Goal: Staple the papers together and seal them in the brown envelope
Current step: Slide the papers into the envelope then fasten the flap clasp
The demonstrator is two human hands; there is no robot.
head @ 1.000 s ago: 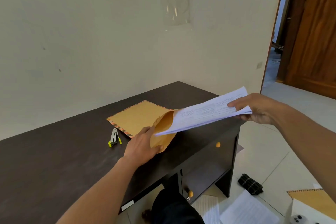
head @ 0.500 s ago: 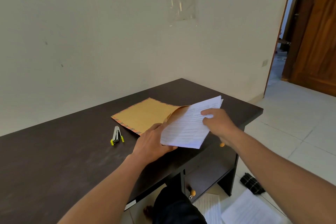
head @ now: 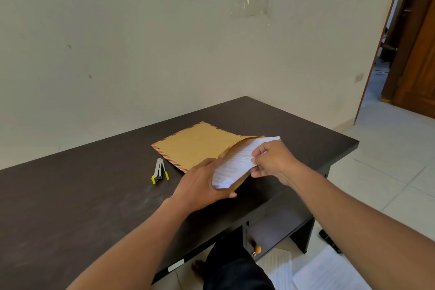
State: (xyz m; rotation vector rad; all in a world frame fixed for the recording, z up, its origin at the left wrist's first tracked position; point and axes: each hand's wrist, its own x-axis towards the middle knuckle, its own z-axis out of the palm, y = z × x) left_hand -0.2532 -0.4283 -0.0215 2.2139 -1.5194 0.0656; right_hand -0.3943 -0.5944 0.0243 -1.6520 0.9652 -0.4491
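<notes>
At a dark desk [head: 70,207], the right hand [head: 274,162] pinches the thin, floppy stapled papers [head: 235,162], half inside the brown envelope [head: 193,146]. The left hand [head: 200,186] grips the envelope's mouth. Holding the sheets' trailing edge should prevent buckling.

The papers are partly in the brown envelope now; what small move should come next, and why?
Probably the right hand should push the papers deeper into the brown envelope. Much of the white sheets shows outside the mouth, which the left hand holds open at the near edge, so the flap cannot be closed yet.
</notes>
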